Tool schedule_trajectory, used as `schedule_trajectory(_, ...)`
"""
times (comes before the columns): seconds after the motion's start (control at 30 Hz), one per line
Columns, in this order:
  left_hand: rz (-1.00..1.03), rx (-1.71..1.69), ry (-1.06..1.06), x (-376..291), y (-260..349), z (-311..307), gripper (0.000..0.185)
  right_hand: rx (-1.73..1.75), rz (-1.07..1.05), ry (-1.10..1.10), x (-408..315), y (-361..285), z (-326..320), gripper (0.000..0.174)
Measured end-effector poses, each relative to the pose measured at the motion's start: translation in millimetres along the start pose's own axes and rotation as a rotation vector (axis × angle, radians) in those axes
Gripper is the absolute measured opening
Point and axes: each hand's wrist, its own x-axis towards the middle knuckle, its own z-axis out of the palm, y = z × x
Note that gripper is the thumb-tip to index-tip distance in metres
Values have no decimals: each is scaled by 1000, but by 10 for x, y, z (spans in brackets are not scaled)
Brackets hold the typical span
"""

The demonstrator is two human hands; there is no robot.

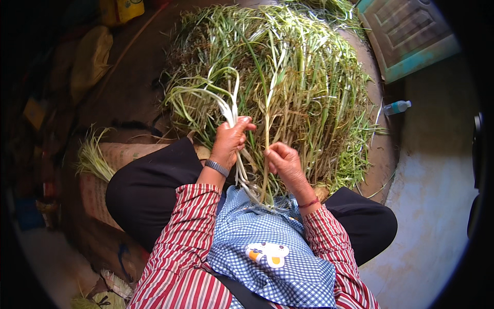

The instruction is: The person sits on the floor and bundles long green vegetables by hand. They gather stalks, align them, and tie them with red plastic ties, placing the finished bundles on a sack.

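Observation:
My left hand (230,138) is closed around a small bunch of white-stemmed greens (227,108), of the leek or young garlic kind. Their leaf tops droop over to the left, and the pale lower ends hang towards my lap. In my right hand (282,157), thumb and forefinger pinch a single upright stalk (266,127) with a yellowish, dry-looking outer layer. Its lower end reaches the blue checked apron (266,231) on my lap, among thin peelings (258,197). Directly beyond both hands lies a big heap of similar stalks (308,108), green and brown mixed.
Beside my left knee, a bundle of pale greens (96,154) rests on a printed woven sack (96,193). A plastic bottle (397,107) lies right of the heap, below a panelled door (409,34). More greens (332,9) lie at the back. A yellow container (121,11) stands far left.

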Motion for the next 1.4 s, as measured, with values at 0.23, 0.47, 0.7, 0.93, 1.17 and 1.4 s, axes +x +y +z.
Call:
schedule_trajectory(0.23, -68, -35, -72, 95, -82, -119, 17, -67, 111, -217, -151, 206, 283, 14)
schedule_trajectory(0.47, -69, -113, -56, 59, -38, -56, 12, -145, 131, -152, 17, 37, 153, 22)
schedule_trajectory(0.7, -131, -33, -135, -30, -95, 68, 11, 116, 6, 96, 570, -176, 33, 38)
schedule_trajectory(0.93, -125, -93, -110, -43, -158, 136, 12, 365, 57, 191, 656, -122, 39, 13)
schedule_trajectory(1.17, -156, -91, -44, -72, -106, 238, 8, 528, 29, 164, 567, -106, 23, 8)
schedule_trajectory(1.4, -48, -85, 55, -13, -62, 166, 12, 554, 7, -20, 384, -75, 30, 12)
